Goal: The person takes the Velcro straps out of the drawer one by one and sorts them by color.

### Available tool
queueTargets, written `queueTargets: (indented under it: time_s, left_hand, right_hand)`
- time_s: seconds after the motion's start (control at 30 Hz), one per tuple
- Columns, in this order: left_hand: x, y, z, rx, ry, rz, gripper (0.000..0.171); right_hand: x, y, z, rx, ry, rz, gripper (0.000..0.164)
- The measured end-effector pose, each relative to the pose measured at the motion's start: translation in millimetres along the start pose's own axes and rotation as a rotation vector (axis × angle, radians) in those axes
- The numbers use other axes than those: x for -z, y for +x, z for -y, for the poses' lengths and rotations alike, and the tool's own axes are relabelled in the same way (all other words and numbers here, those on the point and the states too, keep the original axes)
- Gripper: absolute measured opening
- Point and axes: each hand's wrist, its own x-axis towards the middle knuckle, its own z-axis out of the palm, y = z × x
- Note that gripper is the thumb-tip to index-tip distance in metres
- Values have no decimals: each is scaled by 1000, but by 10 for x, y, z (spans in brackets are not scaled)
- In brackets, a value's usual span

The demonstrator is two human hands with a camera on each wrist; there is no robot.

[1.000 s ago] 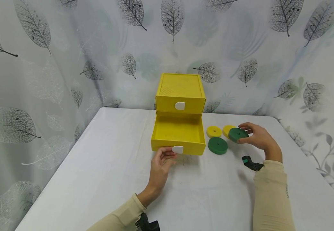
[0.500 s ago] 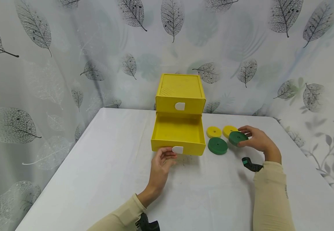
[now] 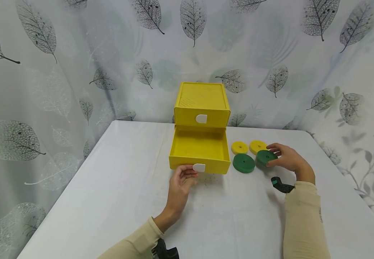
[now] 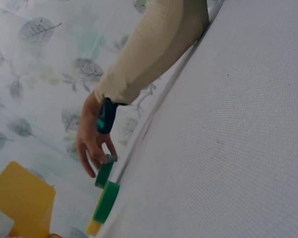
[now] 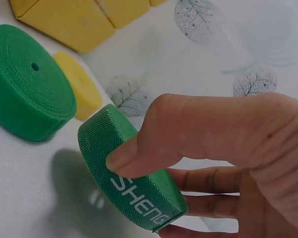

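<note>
A two-tier yellow drawer box (image 3: pixel 202 96) stands at the back of the table, its lower drawer (image 3: pixel 180 162) pulled out and bare inside. At that drawer's white handle (image 3: pixel 199 167), my left hand (image 3: pixel 178 190) has its fingers curled; the left wrist view hardly shows them. My right hand (image 3: pixel 288 158) pinches a green roll of strap tape (image 5: pixel 134 178) between thumb and fingers, tilted, with white lettering on its edge. Its shadow falls on the cloth. Left of it lies another green roll (image 3: pixel 243 163). Behind are two yellow rolls, one left (image 3: pixel 239 148) and one right (image 3: pixel 257 146).
White cloth covers the table (image 3: pixel 135 201). A leaf-printed curtain (image 3: pixel 119 50) hangs close behind the box and along both sides. Each wrist wears a black device, such as the right one (image 3: pixel 282 183).
My right hand has brought the green roll lower and toward me, uncovering more of the right yellow roll. The left hand and the drawer have stayed in place.
</note>
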Motion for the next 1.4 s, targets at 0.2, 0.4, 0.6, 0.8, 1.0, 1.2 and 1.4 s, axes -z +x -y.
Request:
queueTargets:
  time_s: [0.2, 0.4, 0.6, 0.8, 1.0, 1.2, 1.4]
  left_hand:
    - [-3, -4, -5, 0, -8, -2, 37]
    - [4, -2, 4, -7, -4, 2, 37]
    - [2, -3, 0, -5, -10, 5, 37]
    - [-7, -7, -20, -6, -14, 6, 37]
    - [-7, -7, -17, -8, -9, 2, 36]
    - [-7, -5, -8, -10, -21, 6, 36]
    - [-6, -5, -14, -6, -1, 7, 36]
  right_hand:
    - [-23, 20, -19, -22, 0, 8, 79]
    - [-42, 47, -68, -37, -14, 22, 82]
    - [-44, 49, -90, -45, -11, 33, 84]
    - [-43, 48, -93, -67, -8, 51, 84]
    - [-59, 74, -88, -115, 19, 87, 86]
    - [-42, 80, -71, -140, 17, 123, 89]
    - [2, 21, -44, -107, -1, 123, 90]
